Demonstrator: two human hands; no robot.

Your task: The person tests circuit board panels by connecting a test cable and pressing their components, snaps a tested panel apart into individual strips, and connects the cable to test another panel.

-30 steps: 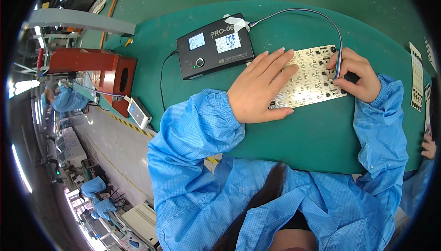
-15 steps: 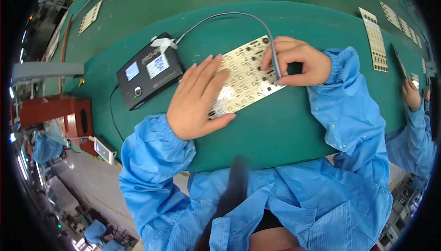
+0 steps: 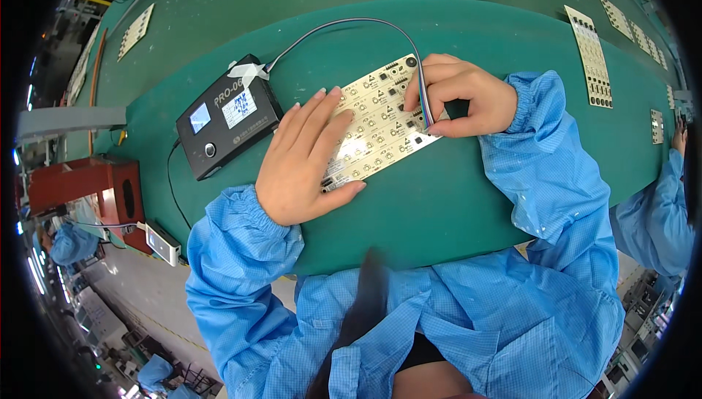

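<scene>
The left hand [image 3: 303, 161] lies flat, palm down and fingers spread, on the near-left end of a pale circuit board panel [image 3: 384, 125], pressing it to the green desk [image 3: 439, 209]; it grips nothing. The right hand [image 3: 461, 96] is curled at the panel's far-right end, its fingertips pinching the multicoloured ribbon end of a grey cable [image 3: 344, 25] against the board's edge. That cable arcs away from the panel and back to a black tester box [image 3: 227, 114] with two small screens, which sits on the desk just left of the panel, near the left hand's fingertips. Both forearms wear blue smock sleeves. The panel lies slanted on the desk, directly between the two hands.

Compared with half a second ago, the hands hold the same places on the panel, the left flat and the right pinching the cable; only the view has shifted, so panel and tester box sit further right in the picture. More strip panels [image 3: 589, 55] lie well right of the panel.
</scene>
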